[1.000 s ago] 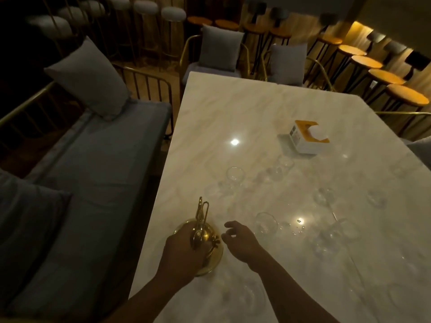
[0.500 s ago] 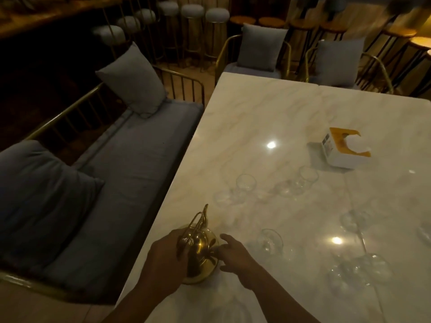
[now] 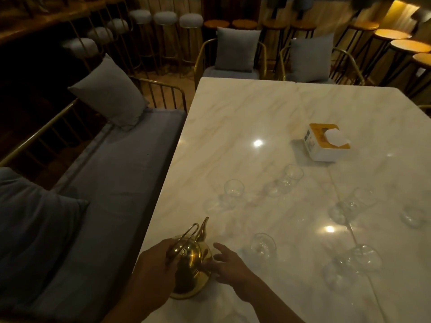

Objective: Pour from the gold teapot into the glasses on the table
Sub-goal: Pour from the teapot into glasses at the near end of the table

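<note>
A grey bench (image 3: 112,173) is running along the left edge of the marble table (image 3: 256,117). At the table's near left corner the left hand (image 3: 151,266) is closing around the folding handle of the gold teapot (image 3: 193,264), gripping it for the lift, while the pot is sitting tilted, spout pointing away. Just right, the right hand (image 3: 229,264) is spreading open-fingered against the pot's side, probably steadying it; actual contact is hard to confirm in this dim light. The nearest glass (image 3: 263,245) is standing just beyond, the other glasses (image 3: 289,180) are waiting further right, and the tissue box (image 3: 326,142) is sitting behind them.
</note>
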Demonstrator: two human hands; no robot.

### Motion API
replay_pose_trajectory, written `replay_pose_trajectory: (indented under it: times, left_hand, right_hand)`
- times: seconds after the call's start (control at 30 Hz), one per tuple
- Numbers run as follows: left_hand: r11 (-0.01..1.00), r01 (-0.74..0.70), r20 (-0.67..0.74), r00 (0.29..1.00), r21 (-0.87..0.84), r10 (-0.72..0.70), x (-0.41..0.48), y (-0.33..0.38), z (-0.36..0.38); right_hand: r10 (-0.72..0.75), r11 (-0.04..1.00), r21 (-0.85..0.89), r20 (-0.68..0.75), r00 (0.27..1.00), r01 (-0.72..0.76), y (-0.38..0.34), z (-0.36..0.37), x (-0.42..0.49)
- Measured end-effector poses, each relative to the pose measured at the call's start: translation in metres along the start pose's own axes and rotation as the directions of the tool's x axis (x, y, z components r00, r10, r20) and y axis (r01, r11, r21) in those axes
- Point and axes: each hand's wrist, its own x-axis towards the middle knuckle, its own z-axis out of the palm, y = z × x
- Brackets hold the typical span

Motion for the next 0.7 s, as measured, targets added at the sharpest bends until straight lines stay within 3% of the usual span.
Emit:
replay_pose_trajectory:
  times: [0.3,0.5,0.7]
  left_hand:
    - [0.997,-0.073,0.052,0.996,0.006,0.073,0.020,0.010,-0.019]
    - [0.978,-0.204,0.027,0.979,0.050,0.203,0.041,0.023,-0.033]
    - [0.970,-0.237,0.054,0.971,0.054,0.234,0.070,0.039,-0.042]
  right_hand:
    - [0.000,0.988,0.154,0.001,1.000,0.000,-0.008,0.006,-0.006]
    - [-0.111,0.950,0.287,-0.054,0.992,0.122,-0.023,0.008,-0.004]
    - [-0.217,0.922,0.301,-0.116,0.969,0.242,-0.047,0.010,-0.005]
